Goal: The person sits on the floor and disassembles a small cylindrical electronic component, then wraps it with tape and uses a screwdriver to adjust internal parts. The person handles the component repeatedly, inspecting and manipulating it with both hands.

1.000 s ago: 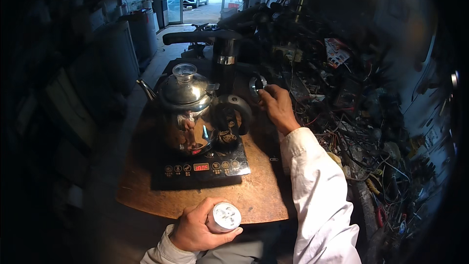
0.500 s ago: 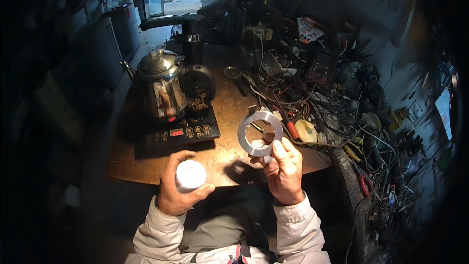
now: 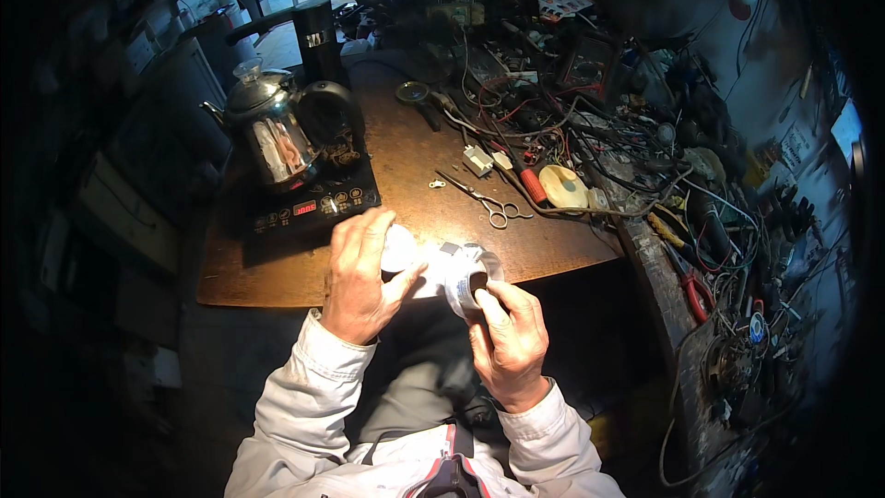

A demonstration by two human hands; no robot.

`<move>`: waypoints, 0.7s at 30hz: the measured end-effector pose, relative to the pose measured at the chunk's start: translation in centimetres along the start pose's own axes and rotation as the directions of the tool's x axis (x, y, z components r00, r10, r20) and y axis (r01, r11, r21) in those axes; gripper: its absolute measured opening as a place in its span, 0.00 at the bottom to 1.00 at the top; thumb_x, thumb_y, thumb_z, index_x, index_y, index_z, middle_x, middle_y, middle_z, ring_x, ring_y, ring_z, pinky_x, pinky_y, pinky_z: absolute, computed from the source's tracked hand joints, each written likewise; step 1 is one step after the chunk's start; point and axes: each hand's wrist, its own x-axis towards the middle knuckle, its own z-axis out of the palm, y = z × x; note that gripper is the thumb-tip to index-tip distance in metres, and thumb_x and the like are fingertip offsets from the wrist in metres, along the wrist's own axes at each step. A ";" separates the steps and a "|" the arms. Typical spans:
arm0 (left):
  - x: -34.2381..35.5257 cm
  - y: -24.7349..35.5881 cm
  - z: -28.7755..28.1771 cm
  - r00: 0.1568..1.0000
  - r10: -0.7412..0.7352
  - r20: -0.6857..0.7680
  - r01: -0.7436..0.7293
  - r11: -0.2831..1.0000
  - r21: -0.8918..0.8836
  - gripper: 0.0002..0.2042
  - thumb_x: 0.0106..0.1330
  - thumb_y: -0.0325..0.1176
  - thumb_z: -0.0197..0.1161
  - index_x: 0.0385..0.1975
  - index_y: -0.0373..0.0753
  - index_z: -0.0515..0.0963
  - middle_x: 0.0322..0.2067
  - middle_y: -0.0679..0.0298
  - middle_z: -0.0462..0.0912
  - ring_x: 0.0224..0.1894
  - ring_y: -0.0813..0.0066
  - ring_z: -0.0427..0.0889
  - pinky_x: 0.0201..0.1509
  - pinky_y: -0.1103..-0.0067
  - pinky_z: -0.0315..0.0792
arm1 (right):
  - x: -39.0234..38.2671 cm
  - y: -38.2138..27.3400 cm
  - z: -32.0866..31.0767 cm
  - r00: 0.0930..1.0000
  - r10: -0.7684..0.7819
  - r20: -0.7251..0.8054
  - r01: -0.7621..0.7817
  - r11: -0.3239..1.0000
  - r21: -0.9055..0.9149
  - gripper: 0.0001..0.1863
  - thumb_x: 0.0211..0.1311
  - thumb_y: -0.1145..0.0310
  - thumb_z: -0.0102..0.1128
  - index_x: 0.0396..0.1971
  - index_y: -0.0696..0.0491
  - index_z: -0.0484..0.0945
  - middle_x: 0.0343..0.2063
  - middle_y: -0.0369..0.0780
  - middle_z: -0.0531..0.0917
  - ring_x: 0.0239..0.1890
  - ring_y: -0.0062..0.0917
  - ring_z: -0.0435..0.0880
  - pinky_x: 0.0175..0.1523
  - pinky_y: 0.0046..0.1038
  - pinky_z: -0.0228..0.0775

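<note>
My left hand (image 3: pixel 355 278) is wrapped round a white round piece (image 3: pixel 398 249), bright in the lamplight. Pinched between the thumb and fingers of my right hand (image 3: pixel 509 343) is a silvery metal ring (image 3: pixel 464 284), tilted so that its dark opening faces my right fingers. Glare washes out the part between the two hands, and I cannot tell whether the pieces touch. Both hands are over the near edge of the wooden table (image 3: pixel 396 148). Just beyond them lie scissors (image 3: pixel 489 203) with open blades and a small pale metal bit (image 3: pixel 437 184).
A steel kettle (image 3: pixel 277 143) stands on a black induction cooker (image 3: pixel 318 207) at the left, with a dark cylinder (image 3: pixel 318 41) behind. Along the right run tangled cables (image 3: pixel 590 129), a red-handled tool (image 3: pixel 533 186), a cream disc (image 3: pixel 562 186) and red-handled pliers (image 3: pixel 698 298).
Both hands have come closer together. My right hand has lowered and turned the ring, which stood upright facing me before. The scissors now show on the table, and the view has shifted.
</note>
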 end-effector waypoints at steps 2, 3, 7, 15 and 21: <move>-0.4 0.0 0.5 1.000 -0.024 0.006 0.023 0.987 0.157 0.36 0.48 0.31 0.85 0.61 0.35 0.78 0.59 0.50 0.80 0.61 0.46 0.74 0.68 0.60 0.70 | -0.1 -0.3 -0.2 1.000 -0.004 0.016 0.005 1.000 -0.023 0.28 0.45 0.81 0.76 0.52 0.59 0.84 0.50 0.47 0.85 0.48 0.43 0.85 0.51 0.38 0.81; -0.6 0.3 0.6 0.999 -0.042 0.016 0.038 0.977 0.211 0.36 0.48 0.31 0.84 0.61 0.35 0.78 0.61 0.50 0.79 0.62 0.46 0.73 0.69 0.59 0.69 | -0.1 -0.4 -0.3 1.000 -0.019 0.017 0.020 0.999 -0.041 0.28 0.46 0.80 0.76 0.53 0.59 0.84 0.50 0.47 0.85 0.48 0.43 0.85 0.51 0.38 0.81; -0.4 0.8 0.7 0.994 -0.045 -0.095 0.062 0.981 0.184 0.32 0.50 0.29 0.82 0.59 0.37 0.80 0.64 0.50 0.77 0.65 0.47 0.72 0.69 0.59 0.69 | 0.0 -0.9 -0.7 0.996 -0.064 0.056 0.071 0.987 -0.141 0.25 0.51 0.78 0.73 0.53 0.58 0.85 0.50 0.47 0.85 0.47 0.42 0.84 0.50 0.37 0.80; -4.2 2.0 -2.6 0.997 -0.025 -0.077 0.005 0.967 -0.256 0.16 0.74 0.31 0.67 0.57 0.31 0.81 0.58 0.48 0.81 0.56 0.63 0.83 0.53 0.74 0.81 | 0.2 -2.5 -2.0 0.979 -0.126 0.158 0.144 0.984 -0.107 0.22 0.52 0.75 0.70 0.51 0.56 0.87 0.48 0.46 0.85 0.46 0.39 0.83 0.47 0.37 0.80; -9.8 4.4 -2.4 0.910 -0.242 0.336 0.411 0.616 -0.672 0.34 0.76 0.48 0.65 0.68 0.23 0.69 0.66 0.45 0.76 0.68 0.57 0.76 0.73 0.66 0.69 | -0.2 -4.6 -2.5 0.969 -0.196 0.148 0.202 0.979 -0.028 0.18 0.52 0.73 0.71 0.46 0.56 0.88 0.43 0.43 0.86 0.39 0.33 0.82 0.43 0.33 0.78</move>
